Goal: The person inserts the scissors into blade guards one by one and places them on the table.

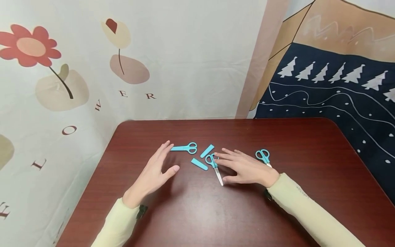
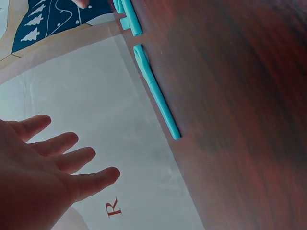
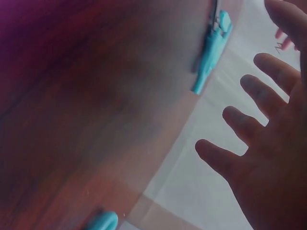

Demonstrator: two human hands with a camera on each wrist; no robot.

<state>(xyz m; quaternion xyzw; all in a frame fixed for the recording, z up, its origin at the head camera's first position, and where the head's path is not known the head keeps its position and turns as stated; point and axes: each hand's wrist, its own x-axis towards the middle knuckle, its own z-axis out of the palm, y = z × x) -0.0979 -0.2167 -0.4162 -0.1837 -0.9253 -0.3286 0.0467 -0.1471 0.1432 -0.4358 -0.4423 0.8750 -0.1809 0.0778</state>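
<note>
My left hand [image 1: 151,175] hovers over the table with fingers spread, holding nothing. Just beyond its fingertips lies a pair of turquoise scissors [image 1: 188,148] with a cover on the blades; the left wrist view shows the same capped scissors [image 2: 158,98]. My right hand [image 1: 247,167], fingers extended, is above the table and partly overlaps a second pair of scissors [image 1: 217,173], whose bare blades point toward me. Two loose turquoise blade covers [image 1: 199,164] lie between the hands. A third pair of scissors [image 1: 263,156] lies behind the right hand, its blades mostly hidden by the wrist.
The dark red-brown wooden table [image 1: 197,212] has rounded far corners. Behind it hangs a pale cloth [image 1: 191,68] printed with flowers and letters. At the right is a navy cloth [image 1: 324,92] with white trees.
</note>
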